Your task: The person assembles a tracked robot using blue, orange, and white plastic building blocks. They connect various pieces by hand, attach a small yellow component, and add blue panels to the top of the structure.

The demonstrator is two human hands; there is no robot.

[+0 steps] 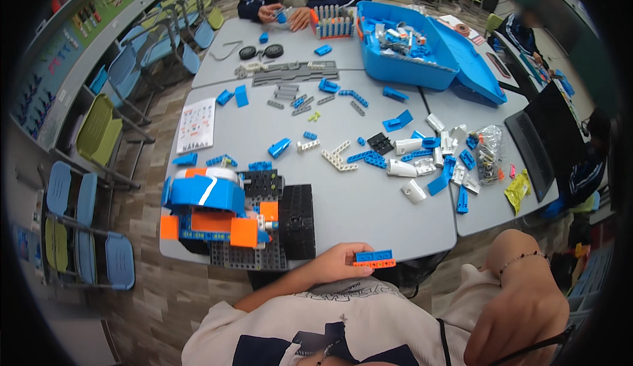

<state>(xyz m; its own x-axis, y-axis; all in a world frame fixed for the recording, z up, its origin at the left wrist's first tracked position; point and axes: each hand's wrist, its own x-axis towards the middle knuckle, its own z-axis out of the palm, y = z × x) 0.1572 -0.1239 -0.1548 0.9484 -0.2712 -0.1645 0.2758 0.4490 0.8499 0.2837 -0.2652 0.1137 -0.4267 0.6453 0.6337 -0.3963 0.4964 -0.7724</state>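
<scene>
At the near table edge, my left hand (339, 264) is closed on a small stack of building bricks, a blue brick (374, 256) over an orange beam with holes (376, 264). My right hand (521, 320), with a beaded bracelet at the wrist, is raised off the table at the lower right. Its fingers curl downward beside a thin black rod (537, 347); what they hold, if anything, is hidden. Left of my left hand stands a built model (210, 195) of blue, orange and white parts on a dark grey base, with a black tread (297, 221) at its side.
Loose blue, white and grey parts (402, 148) lie across the table. A blue storage bin (409, 69) of pieces stands far right, near a bag of small parts (490, 155), yellow wrapper (518, 191) and laptop (541, 142). A booklet (198, 125) lies left. Another person's hands (283, 17) work opposite.
</scene>
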